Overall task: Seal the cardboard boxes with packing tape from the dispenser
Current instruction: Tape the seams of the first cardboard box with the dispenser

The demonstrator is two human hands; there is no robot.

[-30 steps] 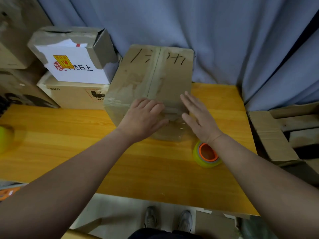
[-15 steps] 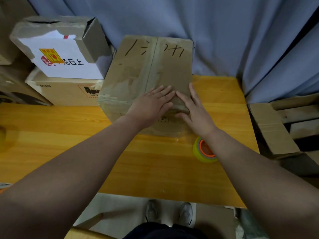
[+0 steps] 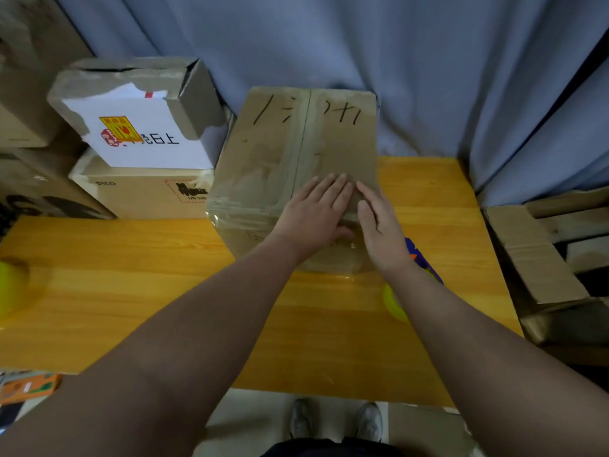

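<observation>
A brown cardboard box (image 3: pixel 283 153) with black marker strokes on its closed top stands at the back middle of the yellow wooden table (image 3: pixel 131 285). Clear tape runs along its centre seam and over its near edge. My left hand (image 3: pixel 316 212) lies flat on the box's near top edge, fingers straight. Beside it, my right hand (image 3: pixel 379 225) presses flat on the same edge, and the fingertips of both hands nearly touch. A yellow-green tape dispenser (image 3: pixel 393 303) with a blue part sits on the table, mostly hidden under my right forearm.
Stacked cardboard boxes (image 3: pixel 138 133) stand at the back left, one with a white label. A yellow-green roll (image 3: pixel 10 285) lies at the table's left edge. Flattened cardboard (image 3: pixel 534 255) leans at the right. A blue curtain (image 3: pixel 362 44) hangs behind. My shoes (image 3: pixel 336 420) show below the table's front edge.
Both hands slid from the box's near side up onto its top edge and came together. The view shifted, and my right forearm now covers most of the dispenser.
</observation>
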